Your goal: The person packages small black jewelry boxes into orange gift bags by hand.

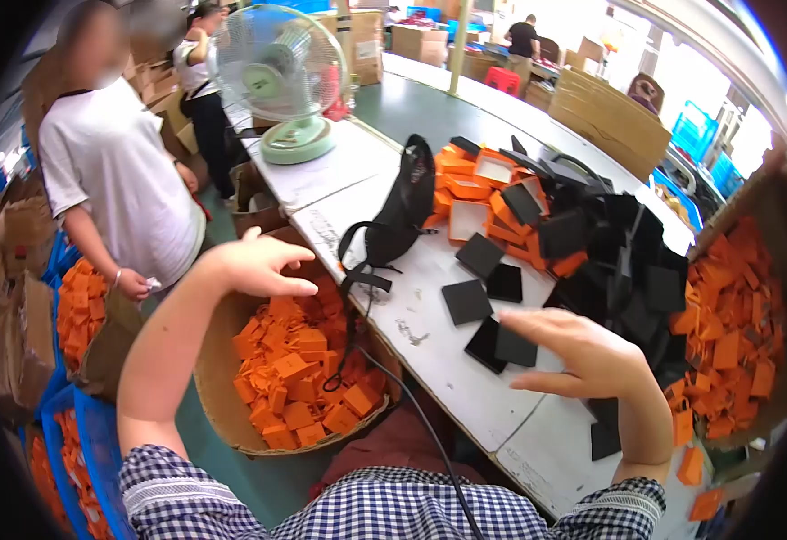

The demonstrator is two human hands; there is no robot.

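Note:
My left hand is raised over a large cardboard carton, its fingers apart and nothing in them. Small orange boxes fill that carton. Above the white table hovers my right hand, also empty, with thumb and fingers spread. Flat black square pieces lie just beyond and beneath it, perhaps box lids. Behind them is a heap of orange boxes with pale insides, mixed with more black squares.
A black strapped bag or cap lies on the table's edge, its straps hanging down. Farther back stands a green fan. Another carton of orange boxes is at right. A person stands at left near blue crates.

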